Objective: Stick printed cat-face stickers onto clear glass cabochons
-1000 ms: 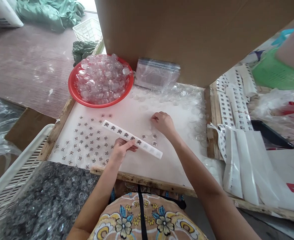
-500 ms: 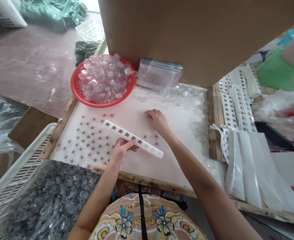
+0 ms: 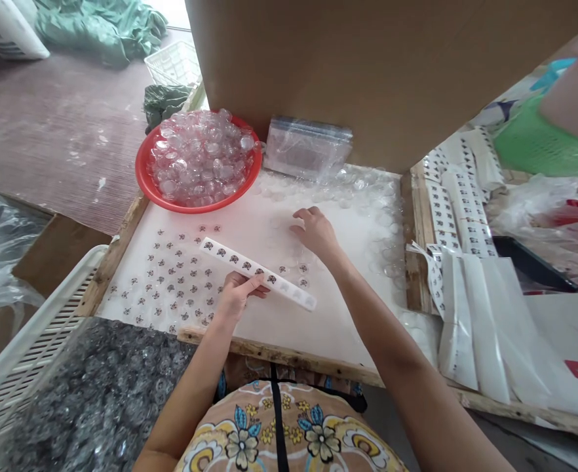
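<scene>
My left hand [image 3: 242,295] pinches a white strip of dark animal-face stickers [image 3: 230,257], which slants down to the right above the white board [image 3: 269,328]. Over the middle of the board is my right hand [image 3: 314,229], its fingers apart and nothing visible in them. Clear round pieces bearing the same dark prints [image 3: 171,288] lie in loose rows on the left of the board, with a few right of the strip. Plain clear discs [image 3: 387,252] are scattered along the board's right and back edges.
A red basin [image 3: 198,208] heaped with clear discs stands at the back left, beside a clear zip bag [image 3: 308,147]. Behind rises a large cardboard box [image 3: 318,72]. Sticker strips [image 3: 470,210] lie right; a white crate [image 3: 33,341] is left.
My right hand has moved slightly right and its thumb and fingers have spread wider. My left hand keeps hold of the strip. The whole view has shifted a little.
</scene>
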Available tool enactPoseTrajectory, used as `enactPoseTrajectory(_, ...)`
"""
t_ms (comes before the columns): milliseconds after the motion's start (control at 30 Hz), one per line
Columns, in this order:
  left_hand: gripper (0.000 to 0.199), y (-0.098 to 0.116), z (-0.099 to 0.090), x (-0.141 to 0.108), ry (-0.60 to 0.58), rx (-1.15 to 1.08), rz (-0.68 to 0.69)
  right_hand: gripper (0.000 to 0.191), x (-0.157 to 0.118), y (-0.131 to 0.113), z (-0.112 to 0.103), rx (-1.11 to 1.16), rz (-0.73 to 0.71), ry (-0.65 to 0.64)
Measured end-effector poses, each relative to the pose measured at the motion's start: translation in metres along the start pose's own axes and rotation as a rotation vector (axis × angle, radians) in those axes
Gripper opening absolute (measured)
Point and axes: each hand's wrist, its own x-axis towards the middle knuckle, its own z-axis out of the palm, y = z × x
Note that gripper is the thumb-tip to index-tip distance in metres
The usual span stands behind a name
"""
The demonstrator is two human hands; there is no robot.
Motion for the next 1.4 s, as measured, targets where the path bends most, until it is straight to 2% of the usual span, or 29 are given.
enactPoseTrajectory(67, 0.033, -0.001, 0.0, 0.001, -0.005, 0.009, 0.004, 0.042, 0.006, -0.009, 0.013, 0.017, -0.166, -0.001)
enactPoseTrajectory(133, 0.034, -0.002, -0.001, 0.001, 0.003, 0.018, 0.009, 0.042, 0.013, -0.016, 0.025, 0.004, -0.291, -0.041)
enactPoseTrajectory(233, 0.034, -0.002, -0.002, 0.001, 0.02, 0.011, 0.012, 0.03, 0.021, -0.019, 0.037, -0.019, -0.327, -0.04)
enactPoseTrajectory(367, 0.031, 0.0, -0.001, 0.001, 0.006, 0.014, 0.006, 0.031, 0.02, -0.016, 0.035, 0.026, -0.245, 0.028)
enactPoseTrajectory(567, 0.034, 0.0, 0.0, 0.003, -0.006, 0.026, -0.001, 0.028, 0.015, -0.019, 0.032, 0.093, -0.211, -0.008)
enactPoseTrajectory(667, 0.034, -0.001, -0.001, 0.001, -0.002, 0.043, 0.003, 0.025, 0.019, -0.012, 0.032, 0.068, -0.227, 0.096)
enactPoseTrajectory(800, 0.034, 0.0, -0.001, 0.0, -0.005, 0.038, 0.005, 0.031, 0.027, 0.011, 0.027, 0.008, -0.148, 0.245)
enactPoseTrajectory(933, 0.034, 0.001, 0.001, 0.001, 0.0, 0.039, 0.004, 0.032, 0.025, 0.026, 0.026, -0.047, -0.129, 0.17)
enactPoseTrajectory(1067, 0.034, 0.001, 0.001, 0.0, -0.006, 0.05, -0.002, 0.031, 0.014, 0.025, 0.027, -0.07, -0.148, 0.122)
enactPoseTrajectory(1200, 0.036, 0.001, 0.001, 0.0, 0.007, 0.054, -0.006, 0.028, 0.012, 0.022, 0.022, 0.089, -0.124, 0.155)
enactPoseTrajectory(1267, 0.039, 0.001, 0.001, 0.0, 0.015, 0.058, -0.008, 0.025, 0.017, 0.022, 0.019, 0.272, -0.051, 0.148)
enactPoseTrajectory(1400, 0.038, 0.0, 0.001, 0.001, 0.009, 0.058, -0.002, 0.022, 0.03, 0.027, 0.011, 0.566, 0.232, -0.007)
